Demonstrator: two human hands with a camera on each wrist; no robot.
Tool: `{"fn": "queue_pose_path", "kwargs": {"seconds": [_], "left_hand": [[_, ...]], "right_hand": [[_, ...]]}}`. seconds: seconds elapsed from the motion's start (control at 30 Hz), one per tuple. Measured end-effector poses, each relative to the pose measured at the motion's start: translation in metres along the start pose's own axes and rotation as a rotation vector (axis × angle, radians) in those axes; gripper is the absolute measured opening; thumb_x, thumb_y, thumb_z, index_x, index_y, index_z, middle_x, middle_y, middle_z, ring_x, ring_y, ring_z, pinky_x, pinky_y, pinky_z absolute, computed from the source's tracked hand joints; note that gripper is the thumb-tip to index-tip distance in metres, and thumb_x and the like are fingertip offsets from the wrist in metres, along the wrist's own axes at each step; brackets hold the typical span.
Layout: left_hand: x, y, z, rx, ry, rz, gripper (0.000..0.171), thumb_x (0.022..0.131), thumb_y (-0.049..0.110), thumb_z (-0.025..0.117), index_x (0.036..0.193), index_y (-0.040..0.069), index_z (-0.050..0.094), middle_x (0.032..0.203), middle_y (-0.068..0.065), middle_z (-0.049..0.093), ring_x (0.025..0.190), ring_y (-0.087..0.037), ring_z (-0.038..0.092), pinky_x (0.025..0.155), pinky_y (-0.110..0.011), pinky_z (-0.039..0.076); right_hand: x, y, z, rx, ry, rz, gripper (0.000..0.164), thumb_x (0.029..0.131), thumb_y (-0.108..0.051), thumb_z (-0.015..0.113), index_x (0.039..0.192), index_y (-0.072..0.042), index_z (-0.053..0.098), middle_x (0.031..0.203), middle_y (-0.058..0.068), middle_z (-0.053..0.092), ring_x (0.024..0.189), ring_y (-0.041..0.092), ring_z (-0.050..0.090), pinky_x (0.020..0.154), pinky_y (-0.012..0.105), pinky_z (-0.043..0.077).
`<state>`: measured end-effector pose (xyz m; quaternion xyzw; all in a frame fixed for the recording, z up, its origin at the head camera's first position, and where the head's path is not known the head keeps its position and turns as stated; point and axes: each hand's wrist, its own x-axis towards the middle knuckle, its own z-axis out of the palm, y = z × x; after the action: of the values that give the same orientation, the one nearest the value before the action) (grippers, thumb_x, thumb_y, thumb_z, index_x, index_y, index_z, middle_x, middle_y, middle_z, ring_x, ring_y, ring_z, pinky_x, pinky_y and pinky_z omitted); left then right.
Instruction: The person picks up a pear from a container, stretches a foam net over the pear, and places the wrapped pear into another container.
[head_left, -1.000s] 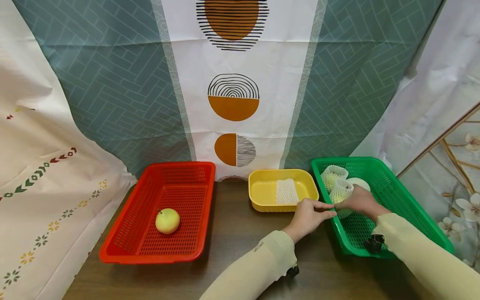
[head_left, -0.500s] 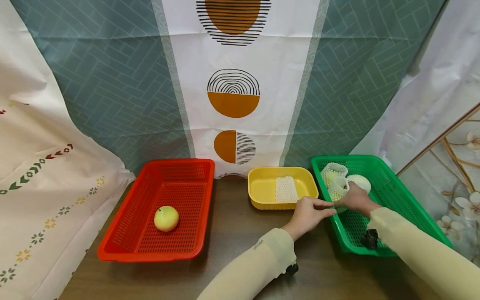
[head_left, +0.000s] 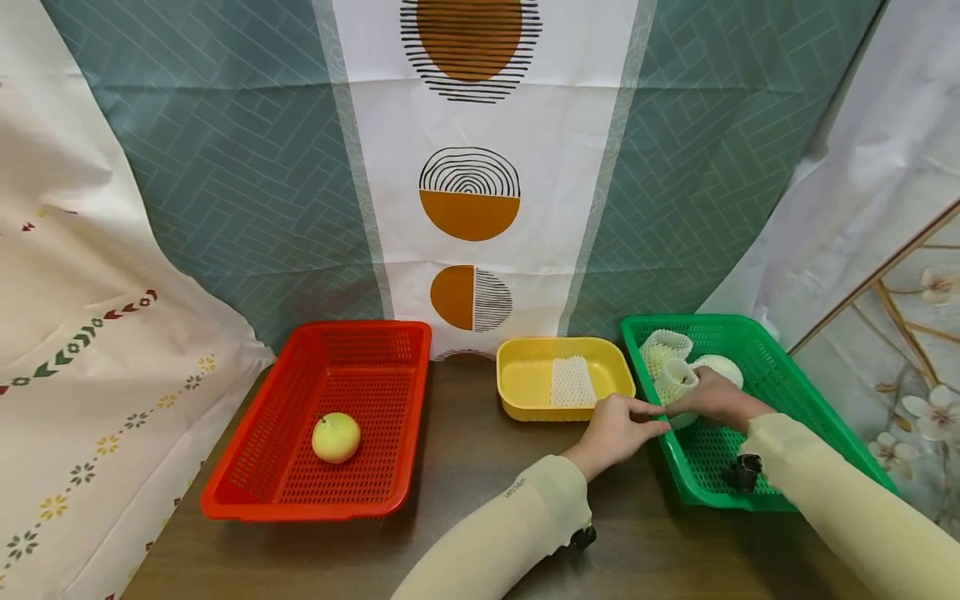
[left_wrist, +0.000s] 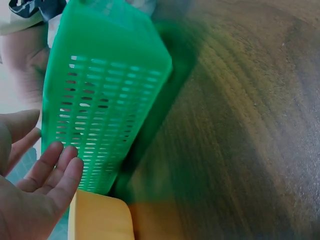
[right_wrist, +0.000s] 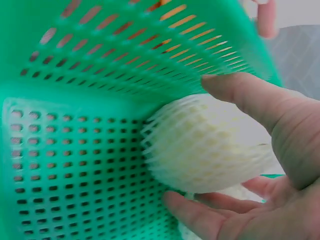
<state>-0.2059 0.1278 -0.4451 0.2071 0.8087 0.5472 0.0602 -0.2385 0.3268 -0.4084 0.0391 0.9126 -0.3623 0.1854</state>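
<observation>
My right hand (head_left: pixel 712 396) is inside the green basket (head_left: pixel 817 417), around a round yellow pear (right_wrist: pixel 205 145) in a white foam net. In the right wrist view its thumb lies above the pear, by the basket wall, and the other fingers spread below it. A gap shows between thumb and net. My left hand (head_left: pixel 611 437) is at the basket's left rim, thumb tip and forefinger tip right at the edge. In the left wrist view its other fingers are loosely bent beside the slotted wall, holding nothing. Two more netted fruits, one at the back (head_left: pixel 663 350) and one at the right (head_left: pixel 722 367), sit near the right hand.
A yellow tub (head_left: pixel 525 408) with a flat white foam net (head_left: pixel 572 382) stands left of the green basket. Further left, a red basket (head_left: pixel 307 510) bears one bare yellow pear (head_left: pixel 336 437). All stand on a brown wooden table (head_left: pixel 465 492) before a hanging patterned cloth (head_left: pixel 480 125).
The front pear's net, earlier folded beside the right hand, now stands up with its round opening showing. The right hand has shifted only slightly; the left stays at the rim.
</observation>
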Motion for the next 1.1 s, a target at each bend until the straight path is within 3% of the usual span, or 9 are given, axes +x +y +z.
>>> {"fn": "queue_pose_path", "kwargs": {"seconds": [0.13, 0.27, 0.43, 0.57, 0.8, 1.1], "left_hand": [[-0.002, 0.004, -0.006, 0.011, 0.001, -0.006, 0.022, 0.083, 0.033, 0.070, 0.102, 0.022, 0.074, 0.098, 0.011, 0.070, 0.079, 0.003, 0.057, 0.064, -0.014, 0.048], [-0.002, 0.009, -0.017, 0.035, 0.011, -0.013, 0.022, 0.083, 0.033, 0.070, 0.102, 0.022, 0.073, 0.090, 0.014, 0.068, 0.077, 0.002, 0.056, 0.065, -0.015, 0.048], [-0.003, 0.018, -0.040, 0.041, 0.042, -0.001, 0.025, 0.082, 0.035, 0.071, 0.102, 0.021, 0.073, 0.089, 0.013, 0.068, 0.078, 0.002, 0.057, 0.067, -0.016, 0.049], [-0.006, 0.026, -0.067, 0.056, 0.073, 0.019, 0.026, 0.080, 0.036, 0.072, 0.103, 0.022, 0.072, 0.092, 0.011, 0.068, 0.080, 0.000, 0.058, 0.070, -0.016, 0.050], [-0.021, 0.034, -0.110, 0.063, 0.124, 0.028, 0.029, 0.082, 0.035, 0.071, 0.106, 0.020, 0.071, 0.100, 0.004, 0.069, 0.085, -0.003, 0.060, 0.074, -0.018, 0.051], [-0.045, 0.021, -0.142, 0.073, 0.186, -0.014, 0.029, 0.082, 0.039, 0.070, 0.105, 0.021, 0.071, 0.095, 0.010, 0.070, 0.083, -0.005, 0.062, 0.075, -0.021, 0.052]], "right_hand": [[-0.008, -0.009, -0.008, 0.039, -0.056, 0.018, 0.101, 0.075, -0.031, 0.076, 0.137, 0.015, 0.011, 0.123, 0.033, 0.035, 0.102, 0.038, 0.049, 0.080, 0.049, 0.052], [-0.017, -0.022, -0.017, -0.060, -0.037, 0.033, 0.110, 0.075, -0.043, 0.075, 0.140, 0.016, 0.009, 0.133, 0.039, 0.026, 0.108, 0.045, 0.051, 0.080, 0.050, 0.053], [-0.034, -0.050, -0.031, -0.257, 0.053, 0.004, 0.113, 0.068, -0.062, 0.071, 0.137, 0.015, 0.027, 0.134, 0.039, 0.032, 0.097, 0.040, 0.056, 0.068, 0.041, 0.055], [-0.045, -0.077, -0.033, -0.339, 0.145, -0.070, 0.104, 0.069, -0.070, 0.064, 0.133, 0.009, 0.040, 0.131, 0.034, 0.043, 0.097, 0.039, 0.055, 0.065, 0.037, 0.051], [-0.053, -0.115, -0.004, -0.274, 0.252, -0.218, 0.077, 0.079, -0.061, 0.061, 0.127, -0.002, 0.050, 0.129, 0.025, 0.052, 0.110, 0.039, 0.053, 0.078, 0.046, 0.052], [-0.046, -0.132, 0.045, -0.147, 0.304, -0.367, 0.047, 0.084, -0.044, 0.066, 0.115, -0.009, 0.060, 0.119, 0.014, 0.061, 0.111, 0.034, 0.055, 0.088, 0.047, 0.051]]}}
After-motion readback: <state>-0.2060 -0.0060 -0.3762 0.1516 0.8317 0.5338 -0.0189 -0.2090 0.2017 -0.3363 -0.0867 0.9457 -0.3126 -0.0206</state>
